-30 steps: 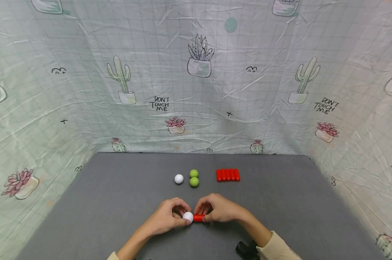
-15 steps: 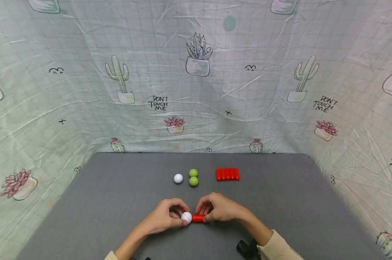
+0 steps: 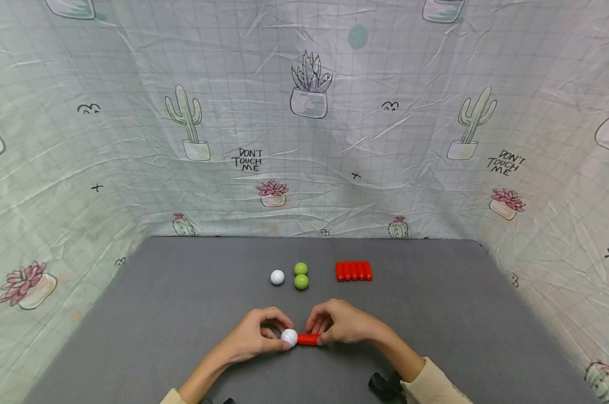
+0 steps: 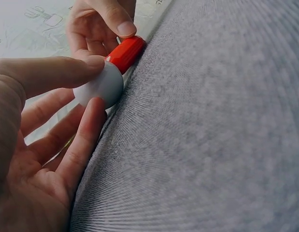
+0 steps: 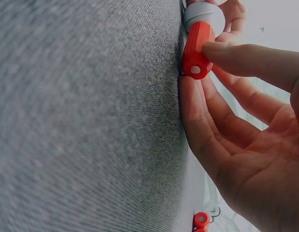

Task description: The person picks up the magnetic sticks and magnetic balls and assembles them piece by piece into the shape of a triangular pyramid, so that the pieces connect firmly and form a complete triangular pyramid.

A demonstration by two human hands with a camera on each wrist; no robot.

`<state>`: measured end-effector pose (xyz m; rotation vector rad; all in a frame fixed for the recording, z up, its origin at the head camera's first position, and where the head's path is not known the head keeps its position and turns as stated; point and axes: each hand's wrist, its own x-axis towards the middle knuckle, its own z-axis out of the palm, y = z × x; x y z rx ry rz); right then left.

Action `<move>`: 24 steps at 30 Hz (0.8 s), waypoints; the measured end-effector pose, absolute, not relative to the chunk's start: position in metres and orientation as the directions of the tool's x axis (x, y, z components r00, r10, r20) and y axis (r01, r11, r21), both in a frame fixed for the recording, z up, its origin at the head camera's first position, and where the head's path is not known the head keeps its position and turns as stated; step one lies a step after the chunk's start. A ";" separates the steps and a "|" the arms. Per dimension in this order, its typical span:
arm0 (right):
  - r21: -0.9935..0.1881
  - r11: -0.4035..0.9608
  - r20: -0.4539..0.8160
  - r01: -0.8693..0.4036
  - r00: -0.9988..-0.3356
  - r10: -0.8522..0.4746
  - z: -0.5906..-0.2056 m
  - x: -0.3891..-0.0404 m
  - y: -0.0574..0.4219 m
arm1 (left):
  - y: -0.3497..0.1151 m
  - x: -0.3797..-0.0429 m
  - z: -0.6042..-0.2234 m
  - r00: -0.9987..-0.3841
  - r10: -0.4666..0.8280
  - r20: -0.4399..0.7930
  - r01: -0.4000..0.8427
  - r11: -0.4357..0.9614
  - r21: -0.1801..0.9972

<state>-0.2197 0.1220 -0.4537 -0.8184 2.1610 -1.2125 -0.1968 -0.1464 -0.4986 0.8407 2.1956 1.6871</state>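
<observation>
Near the front of the grey table, my left hand (image 3: pixel 256 336) pinches a white ball (image 3: pixel 289 338) between thumb and fingers. My right hand (image 3: pixel 342 322) holds a red rod (image 3: pixel 308 339) by its right part, thumb on the near side. The rod's left end touches the ball, and both lie low at the cloth. In the left wrist view the thumb lies over the white ball (image 4: pixel 103 87) and the red rod (image 4: pixel 125 54) runs on from it. The right wrist view shows a small pale disc in the free end of the red rod (image 5: pixel 198 53).
Farther back on the grey table (image 3: pixel 208 280) sit another white ball (image 3: pixel 277 277) and two green balls, one (image 3: pixel 301 281) in front of the other. Right of them several red rods (image 3: pixel 354 271) lie side by side. A patterned cloth (image 3: pixel 304 140) hangs behind and around the table.
The white ball and the left hand have shifted very slightly left. More of the red rod shows between the hands, and the other things lie as before.
</observation>
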 end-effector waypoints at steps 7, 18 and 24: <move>-0.876 0.418 -0.154 -0.241 -0.682 -0.715 -0.453 -0.220 0.123 | -0.147 -0.196 -0.499 -0.790 0.594 0.148 0.296 0.159 0.942; -0.878 0.412 -0.145 -0.241 -0.688 -0.711 -0.452 -0.219 0.124 | -0.148 -0.197 -0.501 -0.782 0.600 0.167 0.320 0.156 0.935; -0.874 0.412 -0.127 -0.257 -0.699 -0.704 -0.449 -0.222 0.130 | -0.148 -0.197 -0.501 -0.778 0.603 0.177 0.326 0.146 0.934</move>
